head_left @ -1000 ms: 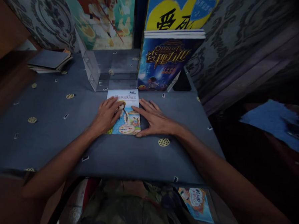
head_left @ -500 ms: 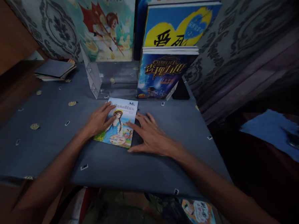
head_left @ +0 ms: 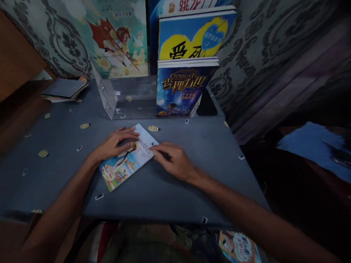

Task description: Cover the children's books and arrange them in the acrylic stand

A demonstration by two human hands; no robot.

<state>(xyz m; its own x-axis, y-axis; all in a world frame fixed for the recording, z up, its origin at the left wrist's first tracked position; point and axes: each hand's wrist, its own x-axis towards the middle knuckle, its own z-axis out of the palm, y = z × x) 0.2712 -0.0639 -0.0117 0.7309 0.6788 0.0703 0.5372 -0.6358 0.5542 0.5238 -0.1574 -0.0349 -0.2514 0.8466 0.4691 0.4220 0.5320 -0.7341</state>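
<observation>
A thin picture book [head_left: 126, 162] with a girl on its cover lies flat on the dark grey table [head_left: 172, 186], turned so its top points up and to the right. My left hand [head_left: 113, 143] rests on its upper left part with fingers curled over the cover. My right hand [head_left: 174, 161] lies at the book's right edge, fingertips touching the top corner, fingers bent and close together.
A clear acrylic stand [head_left: 118, 99] holds upright books at the back, with a dark blue one [head_left: 180, 88] in front. A stack of flat books [head_left: 64, 90] lies at the far left. Another picture book [head_left: 241, 250] shows below the table's near edge.
The book has been turned clockwise and slid toward me and left. Both hands followed it, and my right hand's fingers drew in from flat to bent.
</observation>
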